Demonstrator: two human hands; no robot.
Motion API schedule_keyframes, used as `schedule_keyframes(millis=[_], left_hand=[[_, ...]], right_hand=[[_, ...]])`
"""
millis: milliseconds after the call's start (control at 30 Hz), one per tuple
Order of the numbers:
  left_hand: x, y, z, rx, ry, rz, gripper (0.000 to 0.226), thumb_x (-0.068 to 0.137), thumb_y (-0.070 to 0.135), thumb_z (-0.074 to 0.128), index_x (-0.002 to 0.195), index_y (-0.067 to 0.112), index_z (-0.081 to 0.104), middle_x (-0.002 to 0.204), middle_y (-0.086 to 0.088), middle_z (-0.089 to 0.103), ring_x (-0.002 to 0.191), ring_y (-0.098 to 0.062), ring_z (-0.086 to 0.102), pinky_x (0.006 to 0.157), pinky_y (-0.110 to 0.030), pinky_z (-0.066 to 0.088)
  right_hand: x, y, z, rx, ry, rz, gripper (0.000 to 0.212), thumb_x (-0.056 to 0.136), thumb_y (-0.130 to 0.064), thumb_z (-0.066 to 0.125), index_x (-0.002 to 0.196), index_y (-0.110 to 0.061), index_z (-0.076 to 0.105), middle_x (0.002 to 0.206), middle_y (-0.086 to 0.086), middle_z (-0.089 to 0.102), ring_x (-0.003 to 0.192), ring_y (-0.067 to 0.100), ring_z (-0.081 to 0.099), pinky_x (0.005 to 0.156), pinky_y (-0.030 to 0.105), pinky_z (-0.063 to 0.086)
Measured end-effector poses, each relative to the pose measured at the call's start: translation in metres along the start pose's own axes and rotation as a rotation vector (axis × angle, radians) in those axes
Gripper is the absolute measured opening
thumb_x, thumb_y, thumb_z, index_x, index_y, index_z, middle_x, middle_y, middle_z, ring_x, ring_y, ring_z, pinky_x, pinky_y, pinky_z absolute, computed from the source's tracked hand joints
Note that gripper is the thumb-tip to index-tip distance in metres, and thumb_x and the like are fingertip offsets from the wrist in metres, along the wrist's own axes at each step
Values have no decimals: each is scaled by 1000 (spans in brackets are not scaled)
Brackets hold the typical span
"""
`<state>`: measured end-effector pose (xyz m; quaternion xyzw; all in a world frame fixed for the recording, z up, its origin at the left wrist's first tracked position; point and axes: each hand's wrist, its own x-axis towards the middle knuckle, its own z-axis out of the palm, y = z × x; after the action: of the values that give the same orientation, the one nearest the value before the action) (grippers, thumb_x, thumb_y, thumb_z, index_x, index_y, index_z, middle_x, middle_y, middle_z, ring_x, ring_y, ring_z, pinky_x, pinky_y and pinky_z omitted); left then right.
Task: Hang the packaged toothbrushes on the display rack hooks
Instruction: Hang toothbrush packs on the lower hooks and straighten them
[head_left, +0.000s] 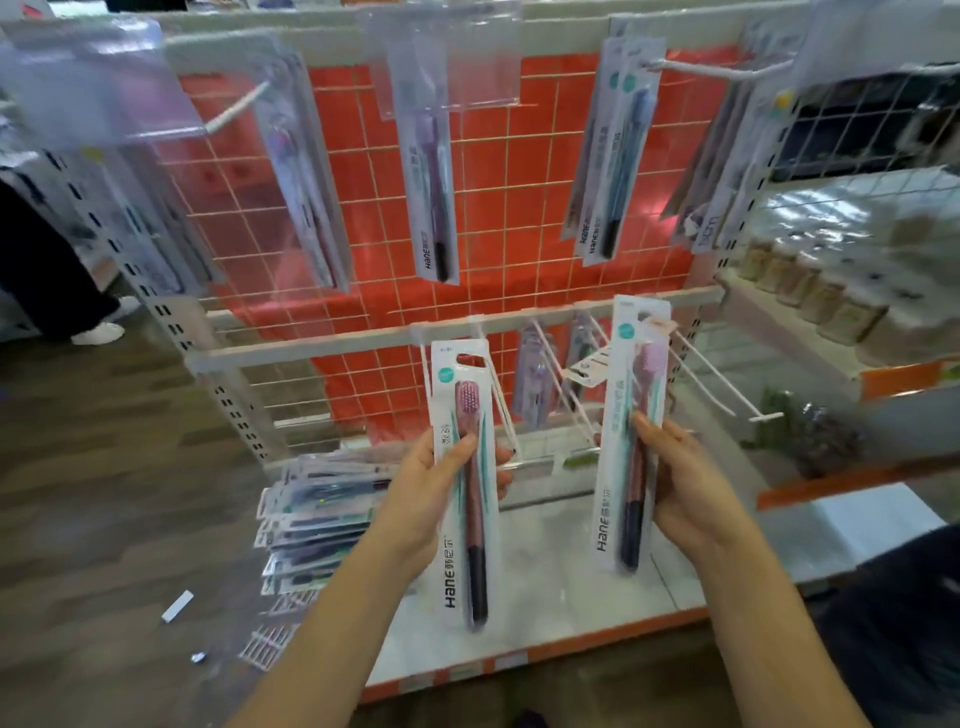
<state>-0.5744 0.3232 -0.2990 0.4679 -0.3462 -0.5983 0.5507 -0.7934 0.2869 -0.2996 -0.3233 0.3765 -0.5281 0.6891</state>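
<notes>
Left hand (415, 499) grips a pink toothbrush pack (464, 483); right hand (680, 483) grips another (631, 436). Best to line each hang-hole squarely with the hook (714, 379) just above my grip, then slide back.

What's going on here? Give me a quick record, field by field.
Left hand: grips a packaged pink toothbrush, held upright
Right hand: grips a second pink toothbrush pack, its top near the lower hooks
Upper hooks: packs already hanging
Spare stock: pile of packs lying on the base shelf
Backing: white wire grid over red
</notes>
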Motion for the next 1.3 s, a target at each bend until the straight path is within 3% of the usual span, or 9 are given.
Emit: schedule_keyframes(millis=[67,167,267,367,533,767,1000,1167,1300], left_hand=[[-11,-12,0,-6,-24,-40,20,97,10,45,111,15,58,82,-11,73,68,-22,69,63,-31,57],[-25,-32,5,-12,-42,-102,20,97,9,45,113,17,56,84,-13,73,71,-24,69,66,-33,57],[-38,-52,9,3,-60,-162,23,96,12,48,118,15,54,90,-14,73,76,-26,69,71,-36,55],[-48,-67,15,2,-74,-199,25,94,13,50,119,14,53,94,-16,72,78,-27,69,74,-38,54],[-59,-77,35,11,-69,-234,21,94,13,51,114,15,55,94,-17,72,77,-28,69,73,-37,54],[-73,-79,70,56,-46,-237,17,95,15,51,110,18,56,90,-10,74,77,-24,72,65,-28,57],[-85,-94,112,100,-59,-270,18,95,19,51,113,18,56,92,-5,75,82,-23,72,70,-31,56],[-81,-111,141,93,-53,-298,17,96,17,50,111,14,57,91,-4,75,81,-21,72,65,-29,56],[-68,-134,165,53,-55,-314,17,95,13,51,110,11,58,91,-9,74,82,-25,71,77,-40,58]], right_hand=[[-17,8,-10,9,7,8,58,52,-31,86,104,-12,66,88,4,74,77,14,71,61,25,57],[-40,19,-25,-54,61,63,53,61,-30,79,110,-16,64,92,5,72,80,16,71,61,29,58],[-62,28,-40,-121,125,86,73,46,-42,90,110,-16,65,95,9,71,83,22,70,64,35,59],[-84,30,-52,-103,170,120,35,74,-24,68,108,-15,64,89,9,72,83,25,67,69,41,54],[-99,22,-69,-88,258,154,21,87,-13,56,106,-13,65,78,7,73,72,20,69,63,37,53],[-99,11,-88,-117,251,188,18,87,-12,57,104,-14,66,79,9,72,79,25,67,62,39,53],[-105,-3,-125,-151,236,234,22,88,-13,59,109,-9,64,87,13,71,78,26,68,59,38,56],[-99,-15,-155,-182,190,245,26,89,-12,59,114,-7,62,96,15,72,90,31,68,73,45,55],[-94,-17,-178,-245,116,274,28,89,-13,59,117,-11,59,100,15,71,94,32,69,80,50,56]])
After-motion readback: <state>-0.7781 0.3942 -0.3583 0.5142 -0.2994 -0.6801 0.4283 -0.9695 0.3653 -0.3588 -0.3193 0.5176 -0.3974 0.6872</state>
